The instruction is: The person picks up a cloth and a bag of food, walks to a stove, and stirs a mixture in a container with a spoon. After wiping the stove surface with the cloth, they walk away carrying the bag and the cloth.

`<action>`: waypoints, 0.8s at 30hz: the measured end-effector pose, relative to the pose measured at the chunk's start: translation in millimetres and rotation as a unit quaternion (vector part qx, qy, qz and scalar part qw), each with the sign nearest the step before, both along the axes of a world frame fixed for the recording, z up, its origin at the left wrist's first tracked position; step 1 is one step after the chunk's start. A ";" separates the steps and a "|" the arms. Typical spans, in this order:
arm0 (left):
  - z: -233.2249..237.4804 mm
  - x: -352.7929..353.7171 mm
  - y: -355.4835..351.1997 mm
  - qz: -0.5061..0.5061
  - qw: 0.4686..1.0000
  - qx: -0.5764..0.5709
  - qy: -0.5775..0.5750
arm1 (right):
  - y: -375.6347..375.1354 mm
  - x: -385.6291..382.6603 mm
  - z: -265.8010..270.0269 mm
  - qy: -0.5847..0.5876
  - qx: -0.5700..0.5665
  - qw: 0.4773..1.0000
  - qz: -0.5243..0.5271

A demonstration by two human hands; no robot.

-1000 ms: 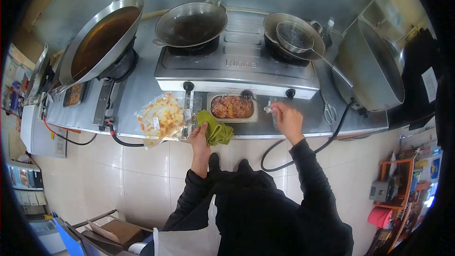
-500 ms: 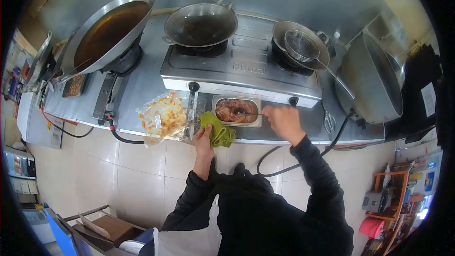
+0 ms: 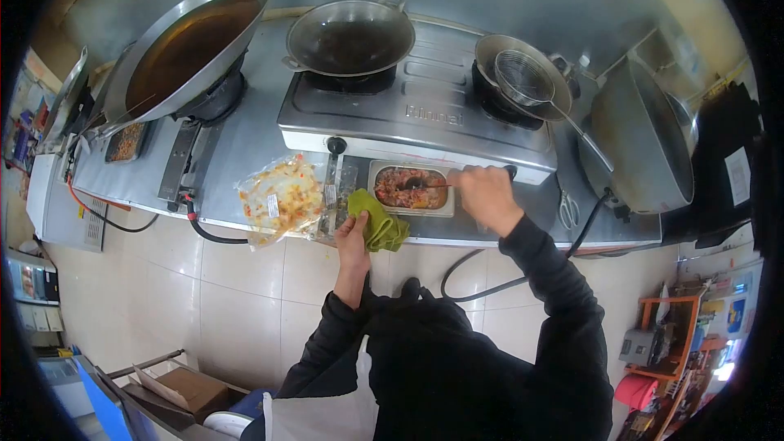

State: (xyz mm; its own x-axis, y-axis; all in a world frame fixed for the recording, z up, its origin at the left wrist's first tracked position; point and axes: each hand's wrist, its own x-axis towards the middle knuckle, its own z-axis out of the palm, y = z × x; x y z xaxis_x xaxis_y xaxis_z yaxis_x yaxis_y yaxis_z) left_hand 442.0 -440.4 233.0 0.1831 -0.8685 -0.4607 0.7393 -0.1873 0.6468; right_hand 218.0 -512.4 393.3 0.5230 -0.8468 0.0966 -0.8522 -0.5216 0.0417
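Observation:
My right hand (image 3: 488, 198) is closed round the handle of a dark spoon (image 3: 415, 184), whose bowl rests in a reddish chopped mixture (image 3: 390, 185). That mixture fills a rectangular steel pan (image 3: 412, 211) at the counter's front edge. A folded green cloth (image 3: 378, 224) is pinched in my left hand (image 3: 352, 237), just below the pan's left corner. Left of the cloth lies a clear plastic bag (image 3: 282, 200) with yellowish, red-flecked contents and a white label.
Behind the pan stands a two-burner gas stove (image 3: 433, 126) with a wok (image 3: 351, 41) and a pan holding a strainer (image 3: 524, 77). A large oil-filled wok (image 3: 192, 53) sits left. Scissors (image 3: 568, 210) lie right, beside a big pot (image 3: 637, 139).
My right hand has turned slightly and moved a little, shifting the spoon's bowl within the mixture. My left hand still holds the cloth in nearly the same place.

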 end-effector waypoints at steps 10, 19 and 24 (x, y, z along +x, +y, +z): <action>-6.2 2.7 0.2 -0.009 1.000 -0.001 -0.009 | 23.4 -8.4 -23.6 -0.089 0.027 0.993 -0.072; -1.7 5.4 1.2 -0.018 1.000 0.003 -0.011 | 22.5 9.0 -3.5 -0.152 0.026 0.986 -0.066; 0.4 4.9 -0.7 -0.019 1.000 0.011 -0.006 | 16.5 5.3 -40.9 -0.092 0.015 0.994 -0.051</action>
State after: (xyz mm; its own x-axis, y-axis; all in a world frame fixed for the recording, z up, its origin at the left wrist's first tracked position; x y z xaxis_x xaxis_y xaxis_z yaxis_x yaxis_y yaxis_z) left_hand 446.9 -441.1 233.4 0.1552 -0.8649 -0.4773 0.7238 -0.2293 0.6508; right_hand 223.3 -495.9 352.4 0.4110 -0.8982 0.1560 -0.8922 -0.4315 -0.1335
